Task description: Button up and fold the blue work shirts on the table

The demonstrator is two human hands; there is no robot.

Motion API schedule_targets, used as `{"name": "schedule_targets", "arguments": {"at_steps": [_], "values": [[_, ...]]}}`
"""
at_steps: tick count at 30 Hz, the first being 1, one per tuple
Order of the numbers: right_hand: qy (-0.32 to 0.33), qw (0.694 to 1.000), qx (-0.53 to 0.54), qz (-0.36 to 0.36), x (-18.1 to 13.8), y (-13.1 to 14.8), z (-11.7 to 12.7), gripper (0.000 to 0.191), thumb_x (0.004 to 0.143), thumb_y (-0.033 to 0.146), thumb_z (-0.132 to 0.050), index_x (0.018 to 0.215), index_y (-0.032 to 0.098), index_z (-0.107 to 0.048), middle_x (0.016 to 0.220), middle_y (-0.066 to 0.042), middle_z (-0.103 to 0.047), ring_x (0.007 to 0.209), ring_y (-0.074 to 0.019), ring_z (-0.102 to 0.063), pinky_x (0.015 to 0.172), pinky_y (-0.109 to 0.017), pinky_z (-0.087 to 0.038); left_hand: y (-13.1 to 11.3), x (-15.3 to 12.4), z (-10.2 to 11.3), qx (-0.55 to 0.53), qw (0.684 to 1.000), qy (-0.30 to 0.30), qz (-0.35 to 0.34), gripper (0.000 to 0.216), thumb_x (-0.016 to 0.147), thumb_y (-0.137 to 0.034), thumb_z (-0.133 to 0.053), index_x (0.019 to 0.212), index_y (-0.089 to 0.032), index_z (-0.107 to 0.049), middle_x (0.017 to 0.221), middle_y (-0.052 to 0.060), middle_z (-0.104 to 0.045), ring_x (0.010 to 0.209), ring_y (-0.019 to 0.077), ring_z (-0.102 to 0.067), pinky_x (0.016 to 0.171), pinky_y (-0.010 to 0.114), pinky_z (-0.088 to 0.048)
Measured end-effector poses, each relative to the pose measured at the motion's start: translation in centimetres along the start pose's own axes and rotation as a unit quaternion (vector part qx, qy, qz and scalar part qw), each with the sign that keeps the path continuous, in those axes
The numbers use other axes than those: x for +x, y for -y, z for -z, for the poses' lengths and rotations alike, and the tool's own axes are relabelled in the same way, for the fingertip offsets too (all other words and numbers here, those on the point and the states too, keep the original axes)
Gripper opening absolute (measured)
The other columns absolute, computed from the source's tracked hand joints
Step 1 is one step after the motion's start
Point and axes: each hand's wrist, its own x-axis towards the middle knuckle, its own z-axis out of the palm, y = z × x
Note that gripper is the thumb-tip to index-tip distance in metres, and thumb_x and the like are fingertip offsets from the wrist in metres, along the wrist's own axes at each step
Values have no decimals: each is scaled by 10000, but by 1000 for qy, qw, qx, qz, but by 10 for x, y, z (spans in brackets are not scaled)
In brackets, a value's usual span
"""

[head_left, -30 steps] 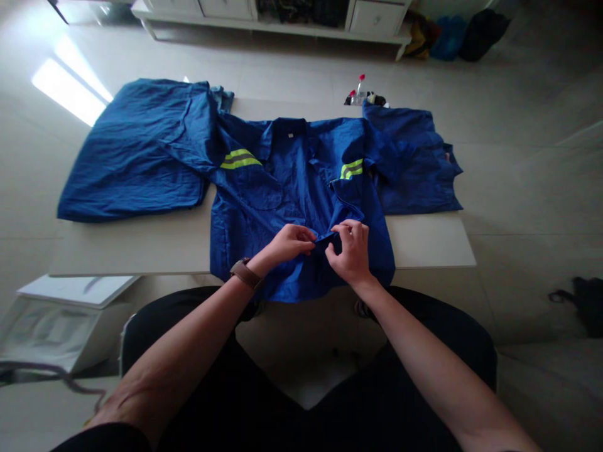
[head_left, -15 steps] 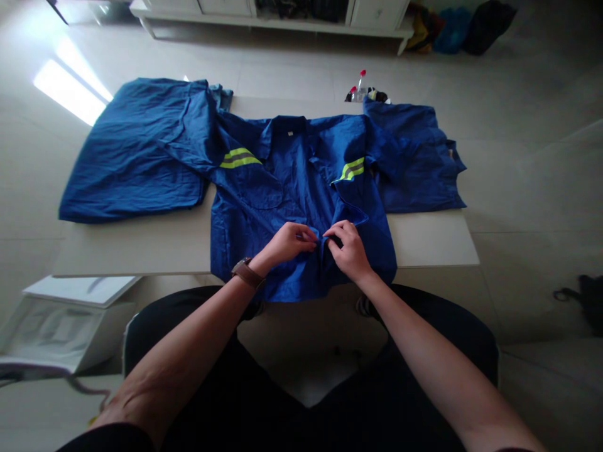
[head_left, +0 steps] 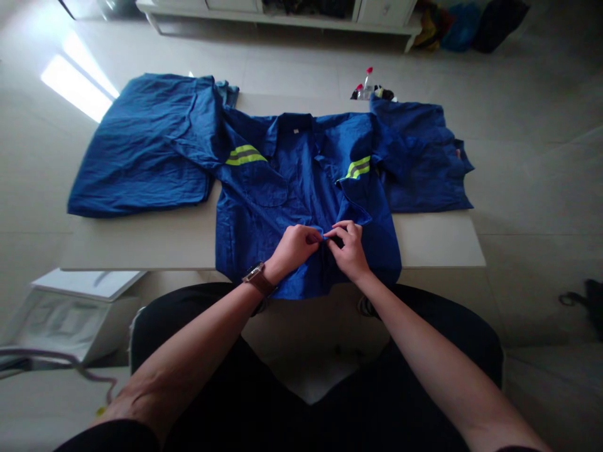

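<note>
A blue work jacket with yellow-green and grey reflective bands lies front up across the table, its collar at the far side and its upper front spread apart. My left hand, with a brown-strapped watch on the wrist, pinches the front edge near the hem. Close beside it, my right hand pinches the facing front edge, so the fingertips of both hands nearly meet. Whether a button or other fastener sits between the fingers is too small to make out.
Folded blue garments lie on the table at the left and right. Bottles with red caps show past its far edge. A white cabinet stands beyond, and a lidded white box is at the lower left.
My fingertips have come closer together at the jacket's front edges, the left hand shifting right and turning slightly. The whole view has shifted a little.
</note>
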Motion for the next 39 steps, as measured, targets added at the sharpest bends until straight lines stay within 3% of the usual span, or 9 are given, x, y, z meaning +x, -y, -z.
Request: {"name": "schedule_targets", "arguments": {"at_steps": [3, 6, 13, 21, 27, 31, 39], "values": [[-31, 999, -19, -24, -1, 0, -1, 39, 863, 254, -664, 894, 233, -674, 1080, -80, -574, 1107, -275, -503, 1020, -483, -438, 2, 0, -1, 4, 1000, -2, 5, 228, 751, -71, -622, 839, -154, -815, 732, 0, -755, 704, 117, -673, 649, 200, -441], [-74, 993, -70, -61, -3, 3, -2, 128, 840, 317, -712, 830, 216, -634, 1072, -86, -556, 1103, -290, -481, 981, -486, -431, 5, 0, -3, -5, 1000, -14, 19, 194, 762, -107, -650, 844, -155, -820, 746, 1, -761, 724, 126, -681, 659, 204, -453], [-23, 997, -67, -29, -7, 9, -4, 86, 878, 318, -681, 859, 245, -724, 1119, -88, -604, 1144, -296, -466, 955, -486, -427, 10, 3, -8, -34, 997, -51, 38, 200, 769, -103, -653, 876, -149, -816, 786, 24, -773, 744, 137, -688, 681, 213, -484], [-12, 999, -32, -40, -5, 8, -3, 65, 878, 285, -663, 843, 238, -691, 1166, -94, -608, 1188, -306, -463, 1012, -512, -419, 2, 0, -9, -24, 998, -59, 28, 194, 755, -98, -650, 866, -168, -793, 802, 34, -779, 750, 147, -694, 687, 221, -500], [-8, 999, -47, -27, -6, 11, -1, 44, 876, 264, -666, 848, 230, -673, 1220, -97, -605, 1233, -319, -457, 998, -509, -410, 4, -1, -10, -125, 989, -47, 57, 131, 769, -199, -692, 842, -138, -782, 784, 52, -769, 728, 149, -694, 667, 224, -508], [-8, 999, -46, -15, -7, 11, -1, 29, 876, 237, -662, 851, 225, -669, 1198, -95, -620, 1218, -316, -467, 990, -511, -408, 12, 1, -14, -189, 980, -33, 58, 204, 752, -308, -762, 847, -127, -771, 816, 70, -772, 759, 158, -697, 687, 234, -521], [-21, 998, -63, -11, -5, 15, 0, 65, 871, 244, -664, 809, 232, -650, 1127, -81, -650, 1174, -306, -505, 955, -500, -428, 17, 5, -18, -225, 970, -51, 79, 137, 754, -222, -719, 840, -127, -769, 798, 53, -763, 731, 135, -672, 675, 227, -491]]}}
